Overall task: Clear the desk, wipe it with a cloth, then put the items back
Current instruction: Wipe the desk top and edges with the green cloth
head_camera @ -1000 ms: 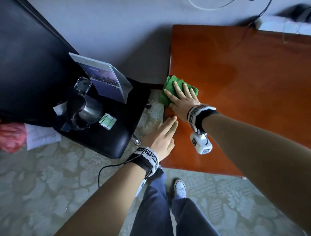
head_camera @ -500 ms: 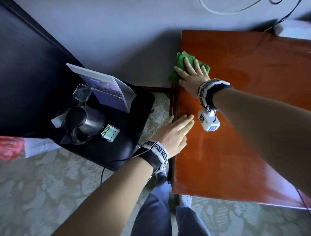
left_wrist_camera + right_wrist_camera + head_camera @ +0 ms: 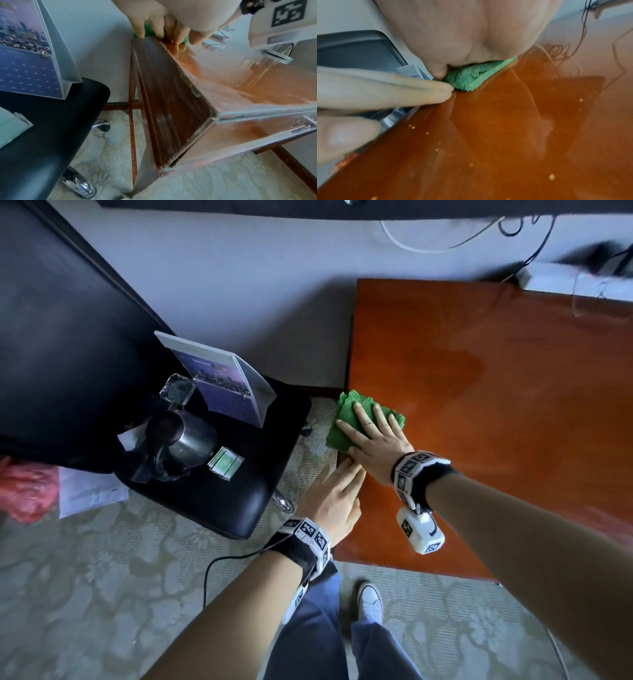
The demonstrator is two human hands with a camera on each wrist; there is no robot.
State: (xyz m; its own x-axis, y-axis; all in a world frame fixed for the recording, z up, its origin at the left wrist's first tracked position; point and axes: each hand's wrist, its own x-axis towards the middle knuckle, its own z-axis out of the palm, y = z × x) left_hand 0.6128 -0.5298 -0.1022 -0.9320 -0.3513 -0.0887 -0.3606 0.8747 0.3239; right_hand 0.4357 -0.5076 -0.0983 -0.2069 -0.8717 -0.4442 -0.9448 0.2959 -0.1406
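Observation:
My right hand (image 3: 371,422) lies flat with straight fingers on a crumpled green cloth (image 3: 344,422), pressing it onto the left edge of the red-brown desk (image 3: 496,412). Part of the cloth hangs over that edge. In the right wrist view the cloth (image 3: 471,78) shows under my palm, and pale specks dot the desk top (image 3: 505,135). My left hand (image 3: 342,477) rests just behind, fingers straight, on the desk's left edge and holds nothing. The left wrist view shows its fingers (image 3: 154,27) close to the cloth (image 3: 147,33).
A black chair (image 3: 239,501) stands left of the desk and carries a desk calendar (image 3: 219,378), a steel kettle (image 3: 185,440), a glass (image 3: 176,388) and green packets (image 3: 224,463). A white power strip (image 3: 565,278) with cables lies at the desk's back right. Carpet below.
My right hand pushed the cloth away toward the desk's back left corner, then pulled it back along the left edge. The left hand stayed at the edge.

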